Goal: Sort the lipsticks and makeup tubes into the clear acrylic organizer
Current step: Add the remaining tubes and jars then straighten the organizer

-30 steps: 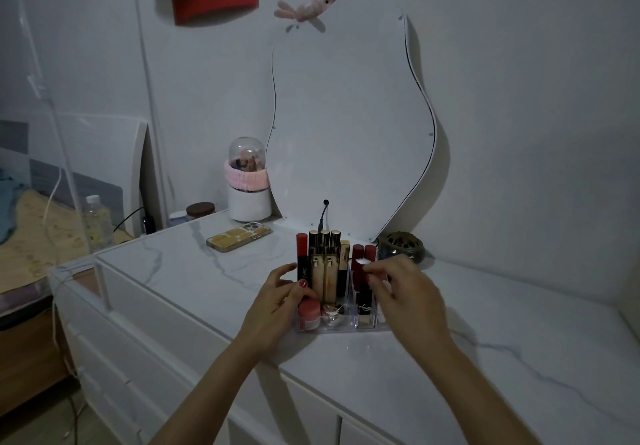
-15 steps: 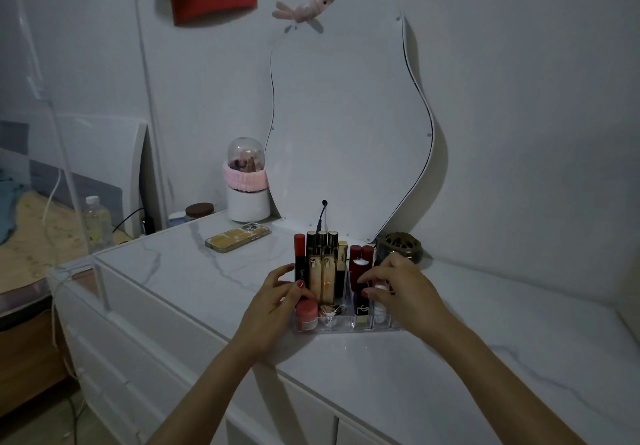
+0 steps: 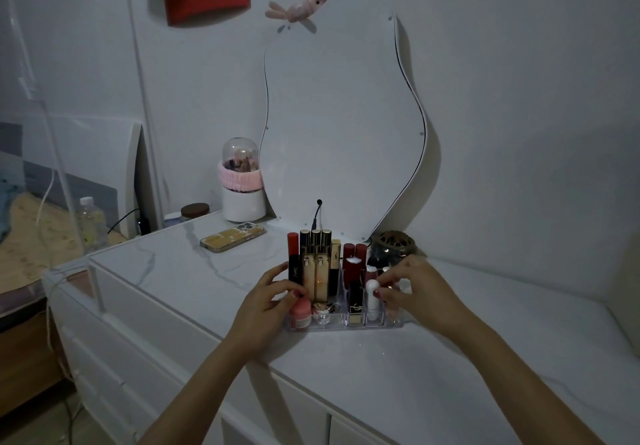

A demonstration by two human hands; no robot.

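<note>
While left hand (image 3: pixel 268 301) braces clear organizer (image 3: pixel 341 326) open-palmed, right hand (image 3: pixel 417 290) fingers (image 3: pixel 383 293) pinch upright white tube (image 3: pixel 372 297)

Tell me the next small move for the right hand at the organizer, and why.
Probably press the white tube straight down into its front slot, then let go. The right hand pinches it near the top, it stands upright in the clear organizer, and the left hand steadies the organizer's left end.

The organizer (image 3: pixel 341 326) is clear, shiny plastic. It sits on a smooth, glossy white marble-look top (image 3: pixel 450 333). Inside it, the tall tubes (image 3: pixel 316 273) have shiny gold metal-looking sides; behind it, a fluffy pink cloth band (image 3: pixel 239 180) wraps a white pot
</note>
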